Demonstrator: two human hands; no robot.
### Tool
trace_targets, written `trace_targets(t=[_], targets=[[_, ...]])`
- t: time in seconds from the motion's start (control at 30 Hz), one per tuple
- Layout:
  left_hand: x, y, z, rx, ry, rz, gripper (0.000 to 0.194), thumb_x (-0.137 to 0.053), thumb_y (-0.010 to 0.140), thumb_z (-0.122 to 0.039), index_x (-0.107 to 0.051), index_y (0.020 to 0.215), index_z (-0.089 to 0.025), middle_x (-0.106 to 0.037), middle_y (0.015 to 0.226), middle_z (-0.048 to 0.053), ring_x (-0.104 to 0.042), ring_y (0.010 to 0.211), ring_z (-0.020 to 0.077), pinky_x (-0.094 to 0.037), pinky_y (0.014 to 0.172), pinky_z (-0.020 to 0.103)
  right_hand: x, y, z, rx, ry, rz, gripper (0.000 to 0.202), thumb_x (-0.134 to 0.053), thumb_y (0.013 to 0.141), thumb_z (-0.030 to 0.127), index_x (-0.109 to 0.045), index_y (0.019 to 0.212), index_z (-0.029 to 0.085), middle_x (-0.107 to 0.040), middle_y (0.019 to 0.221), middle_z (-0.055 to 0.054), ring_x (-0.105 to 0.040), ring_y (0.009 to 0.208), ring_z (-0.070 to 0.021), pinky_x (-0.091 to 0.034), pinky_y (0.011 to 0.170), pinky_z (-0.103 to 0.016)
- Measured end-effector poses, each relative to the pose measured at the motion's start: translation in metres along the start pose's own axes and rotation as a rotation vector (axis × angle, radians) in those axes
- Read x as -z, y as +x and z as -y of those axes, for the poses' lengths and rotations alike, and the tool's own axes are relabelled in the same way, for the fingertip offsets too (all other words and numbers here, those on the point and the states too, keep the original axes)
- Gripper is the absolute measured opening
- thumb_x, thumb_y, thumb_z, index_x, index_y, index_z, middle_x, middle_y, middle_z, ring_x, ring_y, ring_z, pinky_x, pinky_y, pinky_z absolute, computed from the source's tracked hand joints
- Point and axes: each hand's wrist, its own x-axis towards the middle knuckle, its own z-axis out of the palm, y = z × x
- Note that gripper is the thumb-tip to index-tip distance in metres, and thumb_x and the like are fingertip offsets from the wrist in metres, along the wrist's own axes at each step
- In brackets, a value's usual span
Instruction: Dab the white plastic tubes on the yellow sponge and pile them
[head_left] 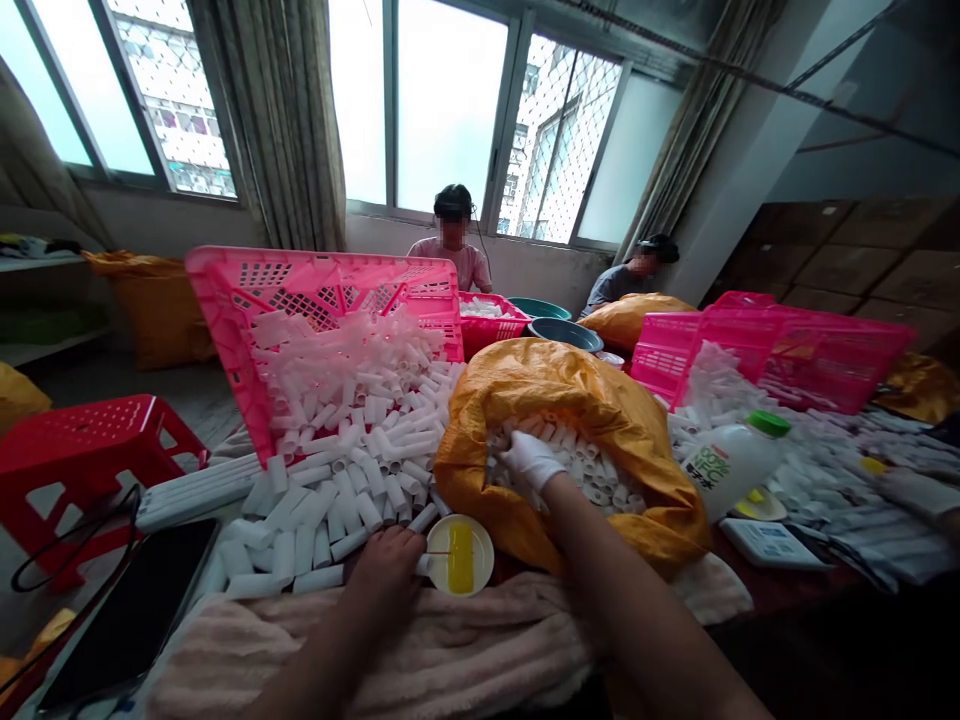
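Observation:
My right hand (531, 460), in a white glove, reaches into the open mouth of an orange woven sack (555, 375) full of short white plastic tubes (592, 462). Its fingers curl down among these tubes, and their tips are hidden. My left hand (390, 560) rests at the near edge of a pile of white tubes (367, 475), fingers closed. Out of its grip pokes a small white tube (424, 564). Right beside it is a round white dish (484, 562) with a yellow pad (461, 560) inside, and a thin reddish stick lies across the pad.
A pink crate (330, 262) lies tipped behind the tubes. A pinkish towel (480, 640) covers the near edge, beside a dark tablet-like slab (135, 600). At right stand a green-capped bottle (739, 460) and more pink crates (667, 345). Two people (454, 250) sit across.

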Motion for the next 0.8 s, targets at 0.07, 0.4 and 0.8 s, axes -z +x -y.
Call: trace_targets(t=[0.07,0.4,0.8], targets=[[-0.002,-0.001,0.000,-0.002,-0.025,-0.001,0.021,-0.044,0.072,-0.013,-0.056,0.088,-0.019,-0.060,0.094,0.004,-0.050,0.095,0.0200,-0.036,0.082,0.032,0.020,-0.022,-0.005,-0.064,0.065,-0.046,0.034,-0.059,0.075,0.045,-0.059,0.089,0.015,-0.063,0.067,-0.005,-0.058,0.060,-0.0172,-0.043,0.054,-0.027],[-0.008,-0.001,0.004,0.028,-0.069,-0.025,0.014,-0.044,0.073,-0.012,-0.055,0.081,-0.018,-0.059,0.088,0.005,-0.051,0.090,0.0188,-0.038,0.082,0.030,-0.060,-0.105,-0.011,0.065,0.586,0.106,0.031,-0.044,0.086,0.038,-0.062,0.101,0.018,-0.064,0.108,-0.008,-0.057,0.105,-0.0219,-0.042,0.097,-0.037],[-0.010,0.002,0.003,0.053,-0.080,-0.057,0.015,-0.044,0.068,-0.012,-0.054,0.078,-0.019,-0.058,0.086,0.005,-0.051,0.087,0.0195,-0.038,0.079,0.030,-0.082,-0.088,-0.018,0.264,0.478,0.152,0.024,-0.047,0.083,0.022,-0.063,0.100,0.018,-0.066,0.103,-0.008,-0.059,0.097,-0.0223,-0.044,0.093,-0.040]])
